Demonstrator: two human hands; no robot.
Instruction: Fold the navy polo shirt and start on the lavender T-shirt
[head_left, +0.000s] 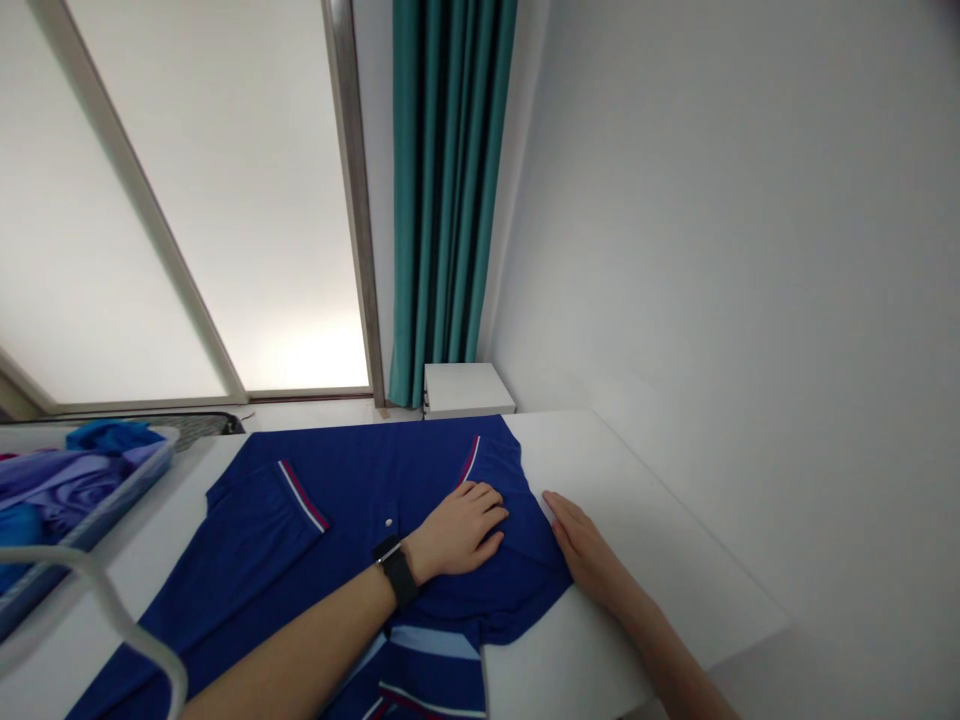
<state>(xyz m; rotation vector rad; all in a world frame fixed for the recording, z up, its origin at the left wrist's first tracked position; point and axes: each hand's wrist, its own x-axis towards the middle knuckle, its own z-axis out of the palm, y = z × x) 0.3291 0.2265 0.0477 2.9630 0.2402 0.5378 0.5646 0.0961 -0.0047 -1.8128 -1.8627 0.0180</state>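
A dark blue polo shirt (360,475) lies spread on a white table (592,455), its sleeves folded inward. Red and white stripes trim the cuffs, and one white button shows near the middle. Palm down, my left hand (459,530) lies on the sleeve at the right, fingers apart. A black watch (396,570) is on that wrist. At the garment's right edge, my right hand (583,548) rests with its fingers stretched out, touching the edge of the cloth. Light blue bands and a striped trim show on the fabric at the bottom, partly behind my left forearm.
To the left stands a basket (154,475) with purple and blue clothes (71,490). A pale curved tube (139,635) crosses the lower left corner. Beyond the table are a small white cabinet (466,387), a green curtain (450,200) and frosted sliding doors (225,200). A wall (712,250) borders the right side.
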